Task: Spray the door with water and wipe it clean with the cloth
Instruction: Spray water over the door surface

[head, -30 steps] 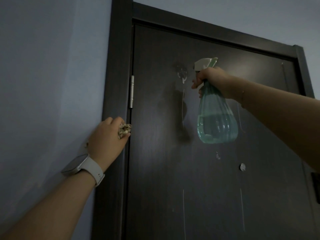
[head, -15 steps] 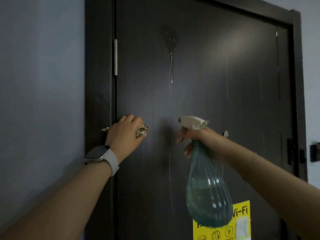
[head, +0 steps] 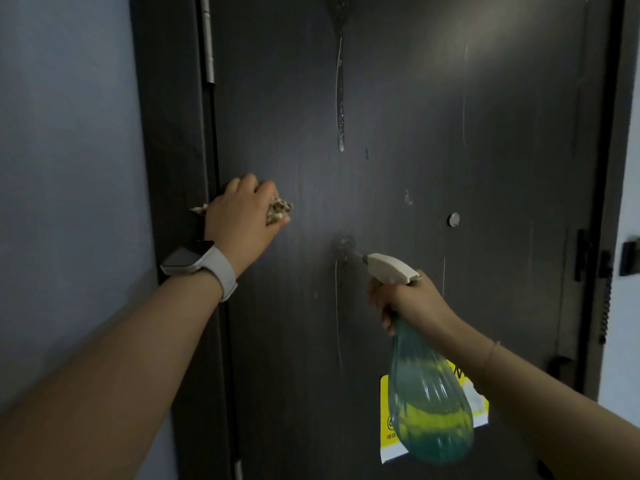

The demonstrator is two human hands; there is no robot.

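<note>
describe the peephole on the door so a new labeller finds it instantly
Start at the dark door and find the spray bottle in the right hand. Just above and right of its white nozzle sits the peephole: the only small round silver disc, unlike the nearby pale streaks.

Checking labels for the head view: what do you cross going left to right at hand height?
Wall → watch → left hand → cloth → spray bottle nozzle → right hand → peephole → door latch edge.
</note>
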